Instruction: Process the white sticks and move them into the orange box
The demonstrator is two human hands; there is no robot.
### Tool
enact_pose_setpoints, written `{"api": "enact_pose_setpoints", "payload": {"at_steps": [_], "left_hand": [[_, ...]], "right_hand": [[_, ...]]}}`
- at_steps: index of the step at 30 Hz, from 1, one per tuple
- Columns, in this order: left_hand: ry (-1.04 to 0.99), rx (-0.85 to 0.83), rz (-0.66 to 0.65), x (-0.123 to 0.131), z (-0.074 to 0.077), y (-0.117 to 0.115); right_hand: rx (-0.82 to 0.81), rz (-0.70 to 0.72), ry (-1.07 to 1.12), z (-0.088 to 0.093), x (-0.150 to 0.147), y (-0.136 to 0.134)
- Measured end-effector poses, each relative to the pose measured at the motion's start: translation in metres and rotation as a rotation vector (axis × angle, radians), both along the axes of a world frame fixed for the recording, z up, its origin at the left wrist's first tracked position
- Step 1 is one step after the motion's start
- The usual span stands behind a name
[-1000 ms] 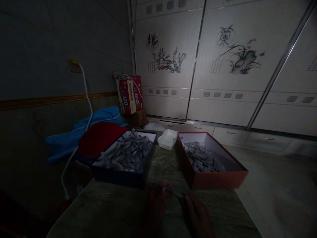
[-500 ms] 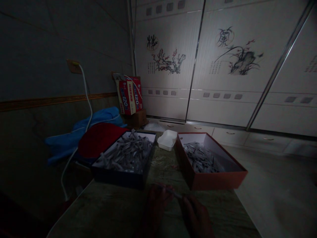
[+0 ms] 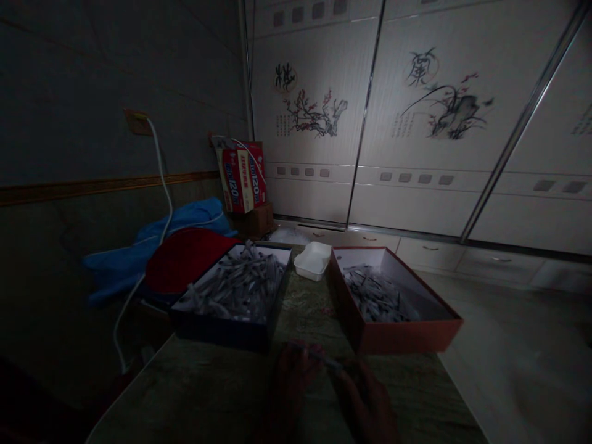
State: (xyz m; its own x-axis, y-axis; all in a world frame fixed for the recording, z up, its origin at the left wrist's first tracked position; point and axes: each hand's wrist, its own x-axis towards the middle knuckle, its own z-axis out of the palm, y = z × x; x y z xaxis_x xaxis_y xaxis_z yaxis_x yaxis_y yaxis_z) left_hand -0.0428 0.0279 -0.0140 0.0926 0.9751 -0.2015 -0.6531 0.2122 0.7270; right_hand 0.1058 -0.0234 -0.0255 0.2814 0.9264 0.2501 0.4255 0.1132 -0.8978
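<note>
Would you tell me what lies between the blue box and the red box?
In the head view, a white tray sits between their far ends; tabletop shows nearer.

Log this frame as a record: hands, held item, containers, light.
left hand: holds thin item
right hand: at the item's right end; grip too dark to tell
thin item: slim, greyish; details unclear
dark blue box: on the left, heaped with slender pieces
red-brown box: on the right, similar pieces inside
white tray: between the boxes' far ends
light: dim

The held piece (image 3: 329, 360) looks grey, one box (image 3: 219, 332) navy, another box (image 3: 409, 337) rust-red.
</note>
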Motion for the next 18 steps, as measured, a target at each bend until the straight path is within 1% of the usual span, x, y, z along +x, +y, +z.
{"api": "enact_pose_setpoints", "payload": {"at_steps": [2, 3, 6, 8, 11, 13, 17, 18], "left_hand": [[-0.013, 0.008, -0.011, 0.000, -0.002, 0.000], [-0.015, 0.018, -0.015, -0.001, -0.003, 0.000], [-0.011, 0.033, -0.010, -0.001, -0.005, 0.000], [-0.016, 0.024, -0.008, 0.000, -0.004, 0.000], [-0.023, 0.002, -0.001, 0.001, -0.003, 0.001], [-0.022, -0.005, 0.004, 0.001, -0.002, 0.001], [-0.017, 0.015, 0.001, 0.001, -0.001, 0.001], [-0.023, 0.020, -0.001, 0.001, -0.002, 0.001]], "right_hand": [[0.006, -0.070, -0.021, -0.002, 0.000, -0.001], [0.003, -0.071, -0.034, -0.003, 0.001, 0.000], [-0.005, 0.011, -0.033, -0.001, 0.003, 0.001], [-0.005, 0.084, 0.000, 0.006, 0.002, 0.002], [-0.048, 0.136, 0.024, 0.015, 0.001, 0.002], [-0.053, 0.111, 0.013, 0.015, 0.000, 0.000], [0.010, -0.038, -0.021, 0.007, -0.002, -0.003], [0.015, -0.055, -0.022, 0.006, -0.002, -0.003]]}}
